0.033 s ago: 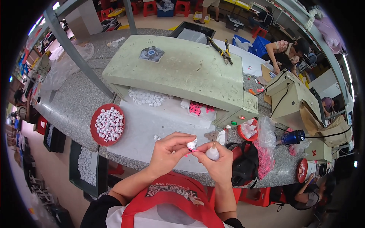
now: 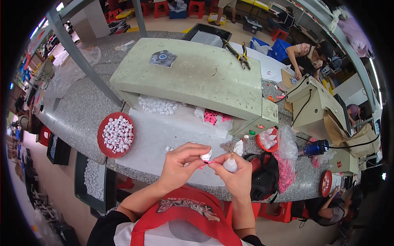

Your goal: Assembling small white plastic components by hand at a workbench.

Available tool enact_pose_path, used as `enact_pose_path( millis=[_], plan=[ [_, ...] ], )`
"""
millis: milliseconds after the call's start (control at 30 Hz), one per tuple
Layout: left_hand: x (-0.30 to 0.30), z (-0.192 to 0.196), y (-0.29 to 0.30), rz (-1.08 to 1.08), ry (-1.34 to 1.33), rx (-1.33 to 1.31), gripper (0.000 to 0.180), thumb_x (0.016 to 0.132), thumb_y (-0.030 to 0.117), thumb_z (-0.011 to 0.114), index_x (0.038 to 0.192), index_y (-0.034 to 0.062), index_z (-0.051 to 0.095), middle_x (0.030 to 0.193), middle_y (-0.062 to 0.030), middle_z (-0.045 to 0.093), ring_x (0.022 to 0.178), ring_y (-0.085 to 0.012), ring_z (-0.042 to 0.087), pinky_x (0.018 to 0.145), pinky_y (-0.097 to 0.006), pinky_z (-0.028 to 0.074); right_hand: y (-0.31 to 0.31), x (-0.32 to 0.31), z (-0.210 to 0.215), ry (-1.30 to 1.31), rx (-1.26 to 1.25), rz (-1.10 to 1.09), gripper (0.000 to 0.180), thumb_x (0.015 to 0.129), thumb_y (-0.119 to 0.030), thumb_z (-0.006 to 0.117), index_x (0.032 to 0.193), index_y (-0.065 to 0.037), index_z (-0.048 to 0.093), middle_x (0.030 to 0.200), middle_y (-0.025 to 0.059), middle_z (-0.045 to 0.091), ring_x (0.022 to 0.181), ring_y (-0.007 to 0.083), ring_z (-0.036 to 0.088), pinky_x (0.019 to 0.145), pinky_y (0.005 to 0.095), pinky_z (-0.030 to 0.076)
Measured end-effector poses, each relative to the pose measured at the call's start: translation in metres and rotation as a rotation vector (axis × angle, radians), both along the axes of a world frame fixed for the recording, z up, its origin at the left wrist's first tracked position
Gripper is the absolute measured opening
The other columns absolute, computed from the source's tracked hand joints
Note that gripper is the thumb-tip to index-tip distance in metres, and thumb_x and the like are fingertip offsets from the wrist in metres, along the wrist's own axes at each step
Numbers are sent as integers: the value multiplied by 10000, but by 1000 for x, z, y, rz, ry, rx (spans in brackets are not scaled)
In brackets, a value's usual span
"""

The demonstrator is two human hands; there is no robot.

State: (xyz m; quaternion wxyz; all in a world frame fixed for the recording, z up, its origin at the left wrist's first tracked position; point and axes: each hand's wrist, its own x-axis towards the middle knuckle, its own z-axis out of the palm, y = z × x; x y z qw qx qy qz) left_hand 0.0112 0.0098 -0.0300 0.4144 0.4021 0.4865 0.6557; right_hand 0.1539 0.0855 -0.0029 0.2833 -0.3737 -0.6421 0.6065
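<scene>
Just above my red apron, my two hands meet over white paper. My left hand is closed in a pinch on a small white rounded piece. A small pink-and-dark piece lies between the fingertips of both hands; which hand grips it more is hard to tell. My right hand is closed around a white squeeze bottle with a tan pointed tip, which points up and away from me. To the left stands a red bowl full of small white pieces with pink and dark marks.
A pale green metal housing spans the bench, with pliers on top. White pieces and pink ones lie beneath it. A black-and-red bag sits right of my right hand. Other people work at the right.
</scene>
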Motion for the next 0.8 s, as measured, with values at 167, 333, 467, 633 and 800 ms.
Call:
enact_pose_path(
  millis=[167, 333, 467, 633, 800],
  plan=[
    [-1, 9, -5, -37, 249, 39, 299, 727, -144, 550, 1010, -53, 577, 1086, -157, 528, 941, -211, 573, 793, -276, 512, -2, 4, -7, 27, 32, -23, 111, 707, -24, 686, 772, 5, 601, 704, 14, 615, 642, 45, 529, 571, 184, 427],
    [-2, 16, -7, -120, -165, -76, 303, 724, -129, 566, 1017, -52, 577, 1058, -162, 552, 945, -219, 574, 810, -284, 500, -10, 3, -13, 102, 130, -67, 142, 689, -5, 696, 803, -1, 611, 716, 23, 608, 653, 52, 537, 568, 186, 430],
    [-3, 10, -6, -152, -248, -101, 289, 731, -125, 560, 1010, -48, 582, 1068, -160, 549, 953, -222, 571, 809, -288, 497, -9, 2, -12, 171, 98, -31, 188, 666, 36, 689, 840, -2, 629, 727, 44, 599, 642, 75, 545, 553, 194, 426],
    [5, 4, -6, -76, -153, 22, 226, 767, -100, 543, 988, -65, 576, 1056, -173, 550, 949, -224, 570, 803, -304, 497, -6, 0, -13, 153, 214, -29, 184, 653, 54, 681, 824, 0, 641, 706, 56, 591, 607, 90, 538, 542, 205, 419],
    [11, -5, -5, -41, -111, 37, 208, 783, -90, 532, 986, -68, 572, 1042, -172, 556, 911, -213, 580, 751, -292, 502, -6, 1, -23, 172, 144, -47, 161, 643, 47, 692, 790, 6, 639, 693, 42, 588, 616, 71, 530, 533, 200, 415]
  ],
)
